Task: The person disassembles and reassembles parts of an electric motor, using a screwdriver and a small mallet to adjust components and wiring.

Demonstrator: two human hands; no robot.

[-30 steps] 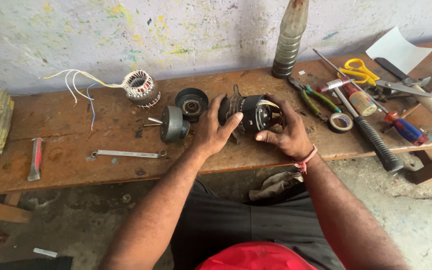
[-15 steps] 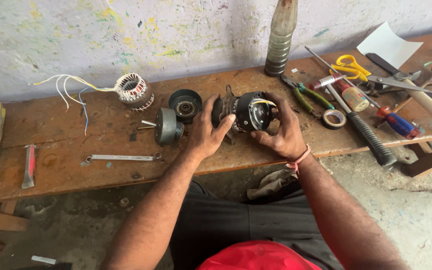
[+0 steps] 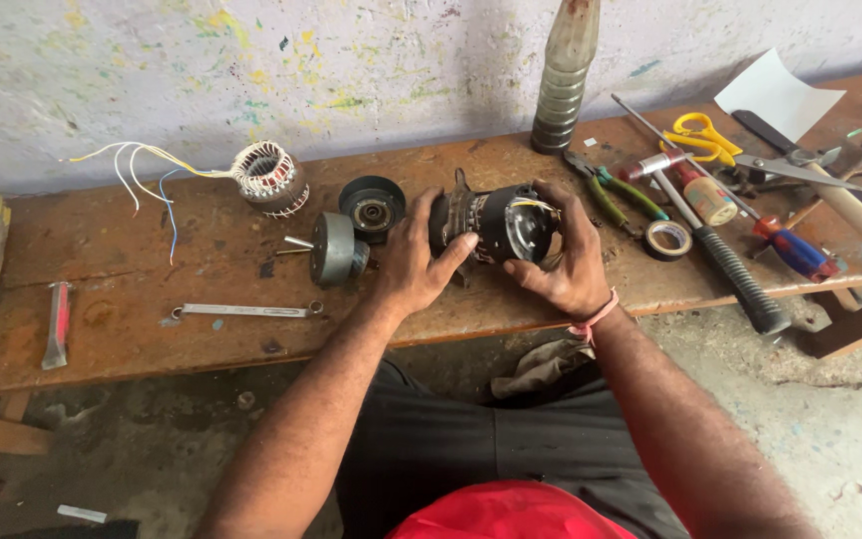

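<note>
Open room: bare table (image 3: 132,339) front-left, past the wrench (image 3: 243,310).
Left block: rotor (image 3: 334,249), end cap (image 3: 371,205).
Right block: pliers (image 3: 613,192), tape roll (image 3: 667,238), hammer (image 3: 720,252).

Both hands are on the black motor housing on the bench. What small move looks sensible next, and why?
Probably tilt the motor housing so its open end faces up. The left hand braces one end and the right hand cups the open end, where yellow wire shows. The rotor and end cap lie loose just left, so the inside likely needs checking first.
</note>
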